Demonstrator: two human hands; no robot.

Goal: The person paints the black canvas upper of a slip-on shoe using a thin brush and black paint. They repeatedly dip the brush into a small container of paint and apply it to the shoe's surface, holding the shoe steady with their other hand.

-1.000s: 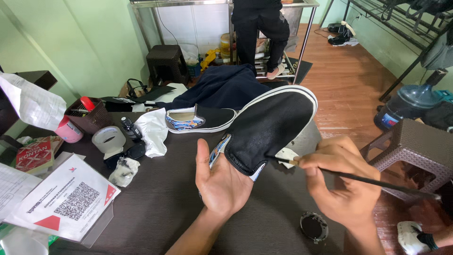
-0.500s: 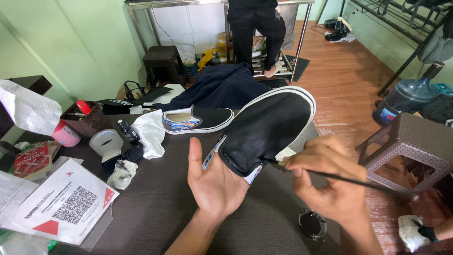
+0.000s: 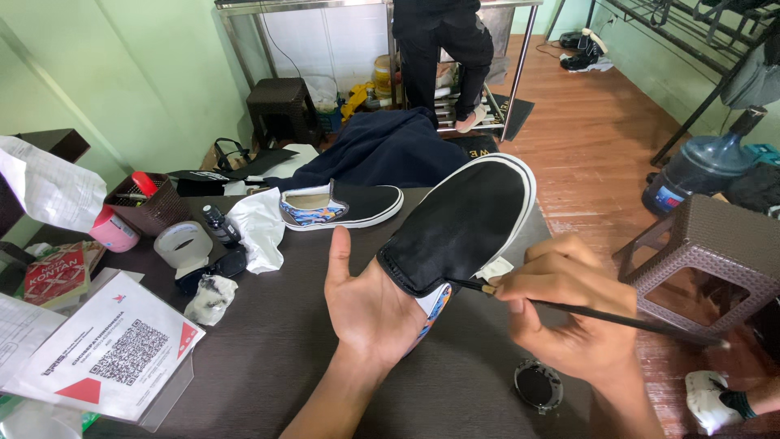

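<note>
My left hand [image 3: 370,305] is pushed into a black slip-on shoe [image 3: 463,219] with a white sole rim and holds it up, toe pointing away. My right hand [image 3: 569,313] pinches a thin black paintbrush [image 3: 601,313], its tip touching the shoe's side near the opening. A second slip-on shoe [image 3: 341,206], black with a blue patterned side, lies on the dark table [image 3: 276,349] behind. A small round tin of black paint [image 3: 538,384] sits on the table under my right hand.
White crumpled cloths [image 3: 260,228], a tape roll [image 3: 183,244], a small bottle [image 3: 219,225], a brown basket [image 3: 150,203] and a printed card in a stand [image 3: 114,349] lie at left. A person in black [image 3: 443,49] stands behind. A brown stool [image 3: 707,252] and water jug [image 3: 699,167] are at right.
The brush tip has stayed at the shoe's side while my right hand shifted slightly. The shoe on my left hand has barely moved.
</note>
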